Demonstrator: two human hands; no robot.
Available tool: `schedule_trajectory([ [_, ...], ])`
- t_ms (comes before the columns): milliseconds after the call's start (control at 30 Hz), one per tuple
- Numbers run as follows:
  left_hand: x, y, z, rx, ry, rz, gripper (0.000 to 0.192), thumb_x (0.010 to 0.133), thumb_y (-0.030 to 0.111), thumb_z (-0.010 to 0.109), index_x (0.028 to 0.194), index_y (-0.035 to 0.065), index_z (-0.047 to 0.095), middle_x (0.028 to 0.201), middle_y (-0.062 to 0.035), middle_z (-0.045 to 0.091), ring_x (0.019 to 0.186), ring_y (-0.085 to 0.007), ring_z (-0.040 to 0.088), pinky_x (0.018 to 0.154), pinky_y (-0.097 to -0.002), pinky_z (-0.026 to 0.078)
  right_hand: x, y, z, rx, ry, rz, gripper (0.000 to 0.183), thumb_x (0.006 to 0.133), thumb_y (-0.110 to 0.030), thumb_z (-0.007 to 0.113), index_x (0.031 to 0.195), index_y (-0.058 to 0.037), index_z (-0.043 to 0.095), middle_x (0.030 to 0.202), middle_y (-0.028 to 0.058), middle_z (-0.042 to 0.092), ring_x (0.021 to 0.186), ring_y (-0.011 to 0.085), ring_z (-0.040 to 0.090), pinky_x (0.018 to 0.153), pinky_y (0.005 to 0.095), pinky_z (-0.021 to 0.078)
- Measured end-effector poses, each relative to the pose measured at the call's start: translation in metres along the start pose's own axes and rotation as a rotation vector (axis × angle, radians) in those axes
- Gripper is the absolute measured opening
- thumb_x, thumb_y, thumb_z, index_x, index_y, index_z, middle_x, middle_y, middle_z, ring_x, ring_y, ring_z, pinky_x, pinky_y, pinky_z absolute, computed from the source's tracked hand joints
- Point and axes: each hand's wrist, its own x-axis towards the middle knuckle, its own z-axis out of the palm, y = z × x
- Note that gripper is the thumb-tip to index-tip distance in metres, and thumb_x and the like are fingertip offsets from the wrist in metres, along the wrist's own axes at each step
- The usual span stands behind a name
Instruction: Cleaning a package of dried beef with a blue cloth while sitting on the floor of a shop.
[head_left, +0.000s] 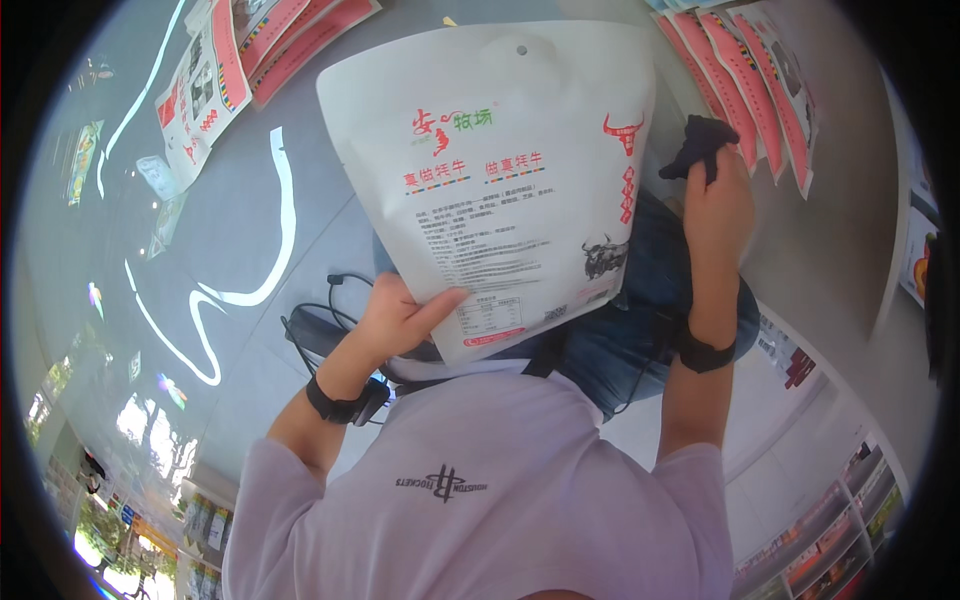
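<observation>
A large white food packaging pouch (480, 187) is held up in front of me, its printed back facing me. It bears red, green and black writing, a bull drawing and a round hole near the top edge. My left hand (397, 315) grips its lower left corner, thumb on the printed face. In my right hand (718, 199), to the right of the pouch and apart from it, is a bunched dark cloth (699, 148). The fingers behind the pouch are hidden.
Pink and white pouches (202, 97) lie at upper left, and a row of similar pouches (757, 90) leans at upper right. Black cables (300, 330) hang near my left wrist. Shelves with packaged goods (825, 525) are at lower right. The grey tiled floor (315, 225) shows at left.
</observation>
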Motion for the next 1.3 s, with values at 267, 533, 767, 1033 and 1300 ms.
schedule_trajectory([
  [267,0.002,-0.004,0.002,-0.028,0.019,-0.025,0.021,0.089,0.012,0.066,0.106,-0.0003,0.069,0.085,-0.0092,0.073,0.061,-0.0115,0.066,0.049,-0.0236,0.052,-0.001,-0.020,-0.006,0.387,-0.005,0.065,0.034,0.083,-0.017,0.063,0.115,-0.0077,0.063,0.102,0.0146,0.065,0.091,0.0337,0.065,0.077,0.0412,0.0512],
  [533,0.003,-0.021,0.005,-0.056,0.038,0.176,0.028,0.088,0.002,0.063,0.115,-0.0047,0.062,0.100,-0.0102,0.071,0.071,-0.0123,0.067,0.050,-0.0213,0.051,-0.008,-0.066,-0.030,0.673,-0.085,-0.105,0.051,0.076,-0.018,0.071,0.125,-0.0120,0.060,0.101,0.0131,0.066,0.087,0.0344,0.065,0.073,0.0390,0.0526],
  [767,-0.003,-0.016,0.008,-0.159,0.108,-0.043,0.024,0.088,0.003,0.064,0.111,-0.0022,0.065,0.095,-0.0087,0.071,0.063,-0.0083,0.063,0.047,-0.0199,0.046,-0.005,0.004,0.051,0.613,-0.169,0.228,0.050,0.090,-0.030,0.063,0.133,-0.0064,0.055,0.121,0.0208,0.061,0.103,0.0355,0.063,0.089,0.0377,0.0489],
  [1033,-0.006,-0.011,0.001,-0.255,0.099,-0.113,0.032,0.088,0.002,0.062,0.119,-0.0046,0.058,0.103,-0.0140,0.069,0.068,-0.0131,0.067,0.044,-0.0204,0.050,-0.002,0.008,0.067,1.571,-0.121,0.712,0.049,0.096,-0.033,0.059,0.130,0.0020,0.055,0.124,0.0134,0.062,0.111,0.0219,0.059,0.098,0.0312,0.0424],
  [1300,-0.007,-0.008,0.007,-0.157,0.195,-0.081,0.033,0.088,0.005,0.061,0.119,-0.0041,0.057,0.100,-0.0144,0.069,0.063,-0.0121,0.066,0.041,-0.0198,0.047,0.008,-0.007,0.019,2.333,-0.343,0.945,0.052,0.099,-0.037,0.038,0.135,-0.0008,0.048,0.095,0.0060,0.061,0.068,0.0163,0.054,0.058,0.0304,0.0439],
])
